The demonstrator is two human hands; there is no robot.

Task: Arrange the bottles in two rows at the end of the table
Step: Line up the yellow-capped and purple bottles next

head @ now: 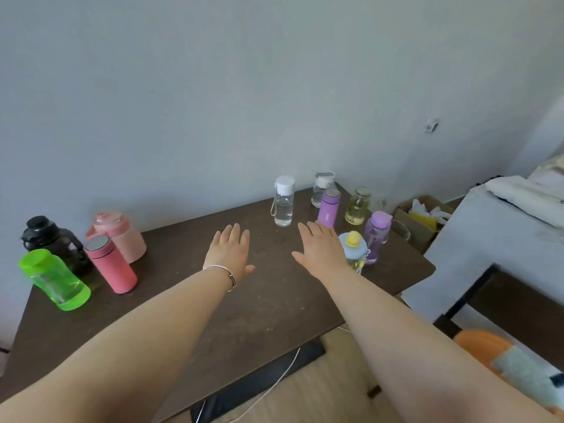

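Bare flat hands [231,253] over matte brown table [259,306].

Soft, dim daylight is filling the scene evenly, casting only faint shadows under the bottles on the dark brown matte table [268,300] and leaving no glare. The wide lens is bending the table edges and leaning the translucent green plastic bottle [55,279] outward, and the whole picture is looking slightly soft.
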